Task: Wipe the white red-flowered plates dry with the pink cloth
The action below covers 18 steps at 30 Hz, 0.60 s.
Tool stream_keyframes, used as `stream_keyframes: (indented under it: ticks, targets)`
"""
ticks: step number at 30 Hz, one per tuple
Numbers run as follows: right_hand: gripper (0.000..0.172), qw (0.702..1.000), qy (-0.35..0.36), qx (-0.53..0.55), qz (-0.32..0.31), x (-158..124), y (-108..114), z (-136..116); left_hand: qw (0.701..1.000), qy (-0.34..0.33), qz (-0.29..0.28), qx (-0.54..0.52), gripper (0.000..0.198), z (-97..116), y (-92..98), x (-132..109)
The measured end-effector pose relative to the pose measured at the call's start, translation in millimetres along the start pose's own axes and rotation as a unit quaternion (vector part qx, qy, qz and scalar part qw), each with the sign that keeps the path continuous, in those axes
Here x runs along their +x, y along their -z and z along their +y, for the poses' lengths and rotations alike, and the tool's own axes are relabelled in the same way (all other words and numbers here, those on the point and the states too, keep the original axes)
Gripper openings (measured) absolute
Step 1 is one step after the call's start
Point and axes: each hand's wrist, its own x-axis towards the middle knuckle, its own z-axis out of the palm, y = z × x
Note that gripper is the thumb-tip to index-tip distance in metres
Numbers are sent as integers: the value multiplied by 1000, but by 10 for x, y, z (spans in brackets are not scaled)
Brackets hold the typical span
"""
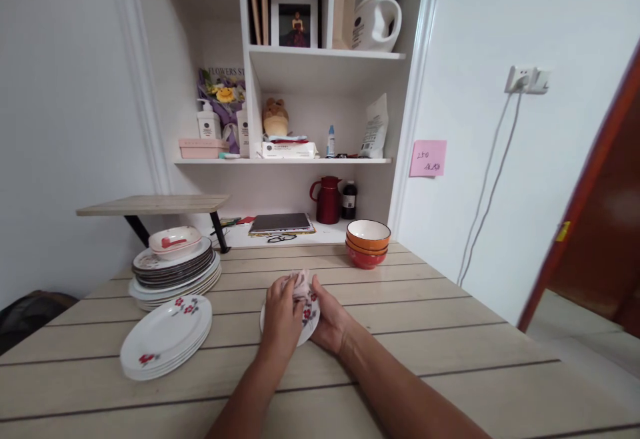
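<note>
A small white plate (306, 335) with red flowers is held low over the middle of the wooden table (425, 385). My right hand (330, 319) grips its right edge, thumb on the rim and the other fingers underneath. Bunched against the plate's upper face is a pale pink cloth (301, 287), and my left hand (283, 312) is closed over it. The left hand and forearm cover much of the plate.
At left stand a stack of oval plates (167, 339) and a taller plate pile (175, 269) topped by a dish (175, 242). Stacked bowls (367, 242) sit at back right. Behind are a red jug (329, 200), a dark bottle (349, 200) and glasses (281, 238).
</note>
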Motion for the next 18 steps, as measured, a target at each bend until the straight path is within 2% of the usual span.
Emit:
stream_keyframes:
  ticks: [5,10,15,18]
  targets:
    - [73,1000,0,-8,-2,-29,-20,-2,999,-5,-32,-10,36,-31,-3,5]
    - [69,1000,8,6,12,-39,-52,-20,993,-60,-94,-50,38,9,90,18]
    - [62,997,21,21,70,-25,-41,-64,979,-78,-170,-80,40,-11,221,18]
    - [61,998,28,13,63,-24,-31,-73,974,-91,-194,-66,37,-32,295,23]
